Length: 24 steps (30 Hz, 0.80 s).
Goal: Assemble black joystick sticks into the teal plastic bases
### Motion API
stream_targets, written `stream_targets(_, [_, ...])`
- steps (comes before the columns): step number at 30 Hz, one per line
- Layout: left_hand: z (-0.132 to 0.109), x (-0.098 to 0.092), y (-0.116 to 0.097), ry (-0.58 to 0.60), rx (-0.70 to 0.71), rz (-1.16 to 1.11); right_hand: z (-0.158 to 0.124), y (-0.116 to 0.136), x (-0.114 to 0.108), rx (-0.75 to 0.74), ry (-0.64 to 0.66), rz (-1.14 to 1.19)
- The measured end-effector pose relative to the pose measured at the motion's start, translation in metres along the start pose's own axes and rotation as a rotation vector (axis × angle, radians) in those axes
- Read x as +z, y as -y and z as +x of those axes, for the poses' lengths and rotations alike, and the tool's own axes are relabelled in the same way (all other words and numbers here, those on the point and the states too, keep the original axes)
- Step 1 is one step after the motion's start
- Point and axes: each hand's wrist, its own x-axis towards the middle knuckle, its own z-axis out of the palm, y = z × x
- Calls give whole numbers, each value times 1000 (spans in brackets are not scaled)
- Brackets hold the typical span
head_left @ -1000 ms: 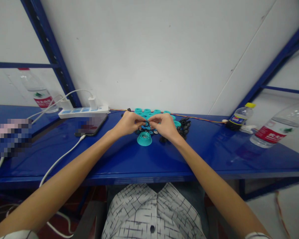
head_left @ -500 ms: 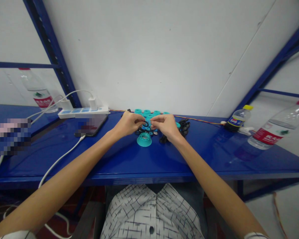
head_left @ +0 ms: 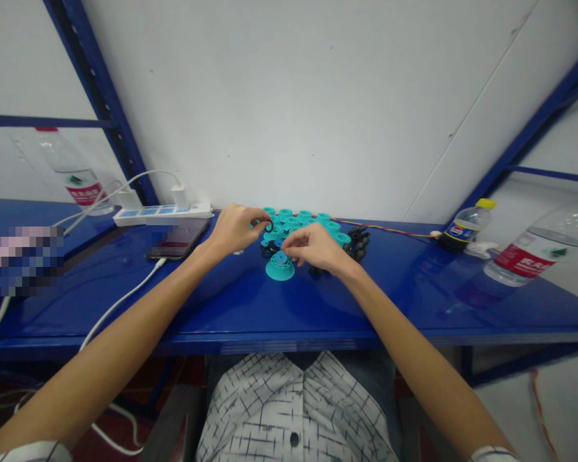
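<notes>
Along the back of the blue tabletop (head_left: 395, 295), a white power strip (head_left: 161, 215) sits upper left, with a phone (head_left: 177, 244) lying just below it. Center-left, the left hand (head_left: 236, 230) has its grip closed on a small black ring (head_left: 268, 227), beside a cluster of teal spools (head_left: 298, 221). Below them, a teal flared cup (head_left: 280, 268) stands upright, wide base down, its axis vertical. The right hand (head_left: 315, 249) curves just above it, fingers together; whether that grip holds anything, I cannot tell. Black fittings (head_left: 359, 244) are heaped to its right, and a Pepsi bottle (head_left: 465, 234) stands farther right.
</notes>
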Motion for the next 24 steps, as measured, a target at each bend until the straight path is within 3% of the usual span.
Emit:
stream_targets(10, [0,0,-3,49,15,58,1,3,1,-108,-45,-383])
stream_targets(24, [0,3,-2,96,28,19,4,-7,12,-59,-63,-447])
